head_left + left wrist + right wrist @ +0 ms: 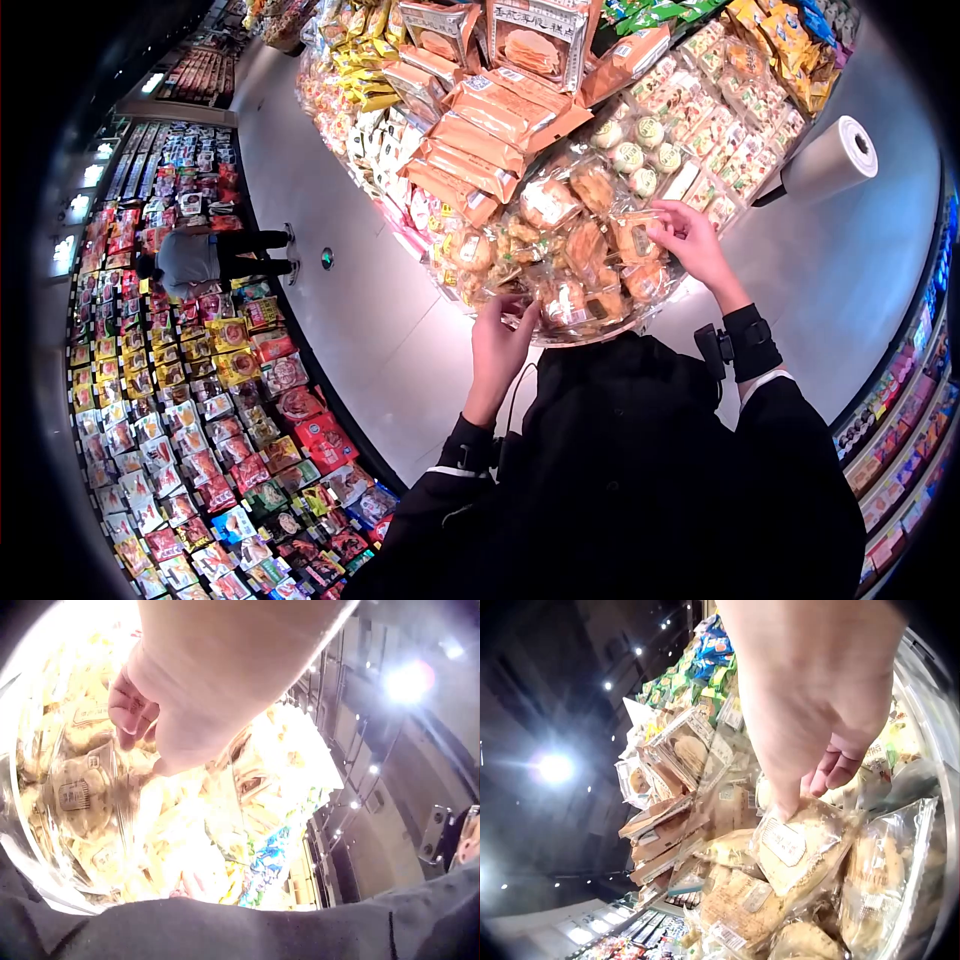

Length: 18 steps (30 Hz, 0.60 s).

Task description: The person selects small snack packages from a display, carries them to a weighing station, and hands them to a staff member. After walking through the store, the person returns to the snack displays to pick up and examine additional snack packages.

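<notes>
In the head view, my right hand [694, 245] is at the right side of a heap of clear-bagged pastries. Its thumb and curled fingers pinch the upper edge of a bagged pastry [799, 844] with a pale label, which leans on other bags. My left hand [503, 335] is at the heap's front left edge, fingers loosely bent. In the left wrist view a gap shows between its thumb and fingers, close over the wrappers. Beside it lies a labelled bagged pastry [81, 796]. Strong glare whitens much of that view.
Orange-brown snack packs [500, 115] are stacked behind the pastries. Round tubs [640, 150] stand to the right, near a white roll [855, 150] on a holder. Across the aisle floor [330, 330], a person [195, 262] stands by a long shelf of packets [220, 400].
</notes>
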Tool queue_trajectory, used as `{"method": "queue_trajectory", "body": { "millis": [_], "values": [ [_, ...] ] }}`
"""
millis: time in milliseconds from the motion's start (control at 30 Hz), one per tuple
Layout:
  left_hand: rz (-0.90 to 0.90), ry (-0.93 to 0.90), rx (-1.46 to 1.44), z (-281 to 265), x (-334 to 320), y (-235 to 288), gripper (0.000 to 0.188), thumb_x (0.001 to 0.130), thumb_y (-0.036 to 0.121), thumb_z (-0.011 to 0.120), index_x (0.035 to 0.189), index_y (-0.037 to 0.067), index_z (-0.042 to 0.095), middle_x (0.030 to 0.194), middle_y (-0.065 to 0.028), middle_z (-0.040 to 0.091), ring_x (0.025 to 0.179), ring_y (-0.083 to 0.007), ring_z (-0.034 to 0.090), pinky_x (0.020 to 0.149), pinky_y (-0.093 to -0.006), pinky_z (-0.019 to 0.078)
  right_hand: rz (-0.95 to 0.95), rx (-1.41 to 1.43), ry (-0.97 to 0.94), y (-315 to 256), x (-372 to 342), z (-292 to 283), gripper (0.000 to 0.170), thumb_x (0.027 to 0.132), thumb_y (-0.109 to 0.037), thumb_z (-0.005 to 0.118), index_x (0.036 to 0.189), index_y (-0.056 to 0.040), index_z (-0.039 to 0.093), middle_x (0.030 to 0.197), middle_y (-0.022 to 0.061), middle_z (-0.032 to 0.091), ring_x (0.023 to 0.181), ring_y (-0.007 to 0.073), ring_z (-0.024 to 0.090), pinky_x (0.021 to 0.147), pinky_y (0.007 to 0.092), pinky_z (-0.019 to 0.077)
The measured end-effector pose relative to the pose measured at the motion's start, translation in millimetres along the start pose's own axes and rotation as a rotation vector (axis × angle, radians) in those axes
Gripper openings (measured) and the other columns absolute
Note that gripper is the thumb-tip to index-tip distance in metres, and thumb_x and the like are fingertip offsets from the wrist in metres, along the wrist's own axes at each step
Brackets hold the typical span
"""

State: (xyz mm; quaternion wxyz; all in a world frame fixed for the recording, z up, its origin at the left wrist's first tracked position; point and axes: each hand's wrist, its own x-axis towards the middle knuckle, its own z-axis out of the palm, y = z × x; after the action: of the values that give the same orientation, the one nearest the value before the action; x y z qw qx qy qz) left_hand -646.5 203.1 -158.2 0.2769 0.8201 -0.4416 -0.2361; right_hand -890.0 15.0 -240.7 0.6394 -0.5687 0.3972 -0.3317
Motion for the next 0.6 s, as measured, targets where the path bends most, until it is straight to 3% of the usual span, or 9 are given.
{"method": "queue_trajectory", "body": {
  "millis": [133, 200, 267, 333, 400, 433, 500, 600],
  "values": [
    [-0.031, -0.015, 0.029, 1, 5, 9, 0.039, 0.079, 0.029, 0.070, 0.095, -0.005, 0.063, 0.080, -0.0110, 0.067, 0.068, -0.0165, 0.062, 0.062, -0.0280, 0.0476, -0.048, -0.113, -0.038, 2, 0, 3, 0.044, 0.079, -0.011, 0.070, 0.121, -0.0072, 0.057, 0.090, 0.0022, 0.062, 0.064, 0.0048, 0.043, 0.059, 0.0201, 0.0413],
    [-0.041, -0.088, 0.019, 3, 8, 12, 0.045, 0.078, 0.033, 0.072, 0.096, -0.007, 0.062, 0.076, -0.0107, 0.066, 0.067, -0.0157, 0.062, 0.062, -0.0274, 0.0478, -0.047, -0.166, -0.046, -4, 1, 3, 0.048, 0.078, -0.017, 0.072, 0.122, -0.0077, 0.057, 0.081, 0.0021, 0.060, 0.063, 0.0065, 0.044, 0.058, 0.0223, 0.0415],
    [-0.058, -0.109, -0.011, 8, 12, 10, 0.049, 0.077, 0.034, 0.073, 0.098, -0.009, 0.061, 0.073, -0.0104, 0.064, 0.066, -0.0149, 0.061, 0.061, -0.0267, 0.0478, 0.028, -0.402, -0.075, -12, -2, 2, 0.051, 0.076, -0.022, 0.073, 0.122, -0.0084, 0.057, 0.075, 0.0030, 0.057, 0.063, 0.0075, 0.046, 0.058, 0.0234, 0.0413],
    [-0.072, -0.142, 0.041, 11, 15, 9, 0.050, 0.075, 0.035, 0.074, 0.096, -0.009, 0.061, 0.073, -0.0107, 0.064, 0.065, -0.0146, 0.061, 0.059, -0.0263, 0.0476, 0.050, -0.400, -0.082, -20, -5, 5, 0.053, 0.075, -0.025, 0.074, 0.121, -0.0077, 0.057, 0.077, 0.0065, 0.057, 0.064, 0.0106, 0.047, 0.059, 0.0257, 0.0422],
    [-0.073, -0.146, 0.007, 9, 16, 11, 0.049, 0.074, 0.034, 0.075, 0.094, -0.008, 0.060, 0.072, -0.0100, 0.062, 0.065, -0.0144, 0.060, 0.058, -0.0266, 0.0473, -0.164, -0.464, 0.021, -24, -10, 9, 0.051, 0.074, -0.025, 0.074, 0.119, -0.0053, 0.057, 0.083, 0.0088, 0.059, 0.069, 0.0167, 0.053, 0.064, 0.0296, 0.0449],
    [-0.076, -0.151, -0.027, 7, 16, 13, 0.047, 0.074, 0.033, 0.076, 0.092, -0.007, 0.058, 0.071, -0.0094, 0.061, 0.064, -0.0141, 0.060, 0.057, -0.0268, 0.0471, -0.166, -0.466, 0.017, -25, -11, 11, 0.051, 0.074, -0.025, 0.074, 0.119, -0.0053, 0.057, 0.083, 0.0088, 0.059, 0.069, 0.0167, 0.053, 0.064, 0.0296, 0.0449],
    [-0.048, -0.132, -0.037, 2, 16, 16, 0.044, 0.073, 0.031, 0.077, 0.089, -0.005, 0.056, 0.069, -0.0083, 0.060, 0.063, -0.0134, 0.058, 0.056, -0.0268, 0.0464, -0.470, -0.650, 0.215, -28, -13, 16, 0.050, 0.073, -0.025, 0.074, 0.115, -0.0030, 0.057, 0.090, 0.0120, 0.061, 0.077, 0.0239, 0.058, 0.069, 0.0340, 0.0469],
    [-0.065, -0.089, -0.072, -2, 14, 21, 0.040, 0.073, 0.026, 0.075, 0.082, -0.002, 0.048, 0.065, -0.0079, 0.054, 0.057, -0.0150, 0.052, 0.053, -0.0292, 0.0439, -0.544, -0.698, 0.225, -49, -22, 29, 0.050, 0.073, -0.026, 0.074, 0.113, -0.0025, 0.056, 0.093, 0.0122, 0.062, 0.081, 0.0278, 0.060, 0.072, 0.0354, 0.0475]
  ]
}}
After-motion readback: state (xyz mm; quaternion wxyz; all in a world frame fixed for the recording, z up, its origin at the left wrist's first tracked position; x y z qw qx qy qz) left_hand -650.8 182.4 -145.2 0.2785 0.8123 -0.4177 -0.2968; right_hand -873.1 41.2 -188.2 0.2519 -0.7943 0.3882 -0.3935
